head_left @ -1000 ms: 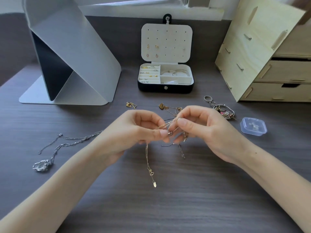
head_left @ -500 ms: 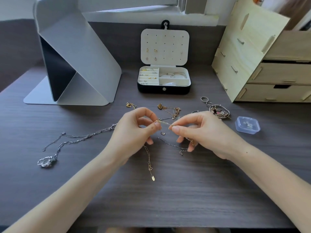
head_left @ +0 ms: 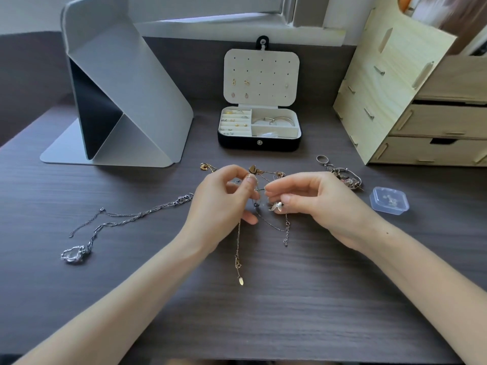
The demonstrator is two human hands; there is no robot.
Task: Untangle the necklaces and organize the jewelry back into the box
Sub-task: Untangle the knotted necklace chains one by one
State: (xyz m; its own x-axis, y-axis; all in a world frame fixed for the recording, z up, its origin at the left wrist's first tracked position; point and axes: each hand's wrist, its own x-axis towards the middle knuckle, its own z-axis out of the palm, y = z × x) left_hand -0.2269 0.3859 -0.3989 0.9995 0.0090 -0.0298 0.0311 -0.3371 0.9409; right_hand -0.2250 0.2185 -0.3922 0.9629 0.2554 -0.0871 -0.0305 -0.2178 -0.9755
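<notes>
Left grip (head_left: 218, 206), right grip (head_left: 316, 204) on necklaces (head_left: 238, 246)

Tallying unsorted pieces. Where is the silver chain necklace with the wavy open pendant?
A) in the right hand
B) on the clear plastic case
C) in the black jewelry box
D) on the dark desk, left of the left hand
D: the silver chain necklace lies on the dark wooden desk left of the left hand.

Jewelry box (head_left: 259, 143): one. Bangles (head_left: 274, 120) inside: two. Silver necklace (head_left: 118, 219) lying loose: one. Tangle of chains (head_left: 238, 243): one, strand count unclear. Loose ring (head_left: 322, 159): one. Clear plastic case (head_left: 389, 201): one. Wooden drawer unit (head_left: 395, 88): one. Grey folded stand (head_left: 126, 101): one.
</notes>
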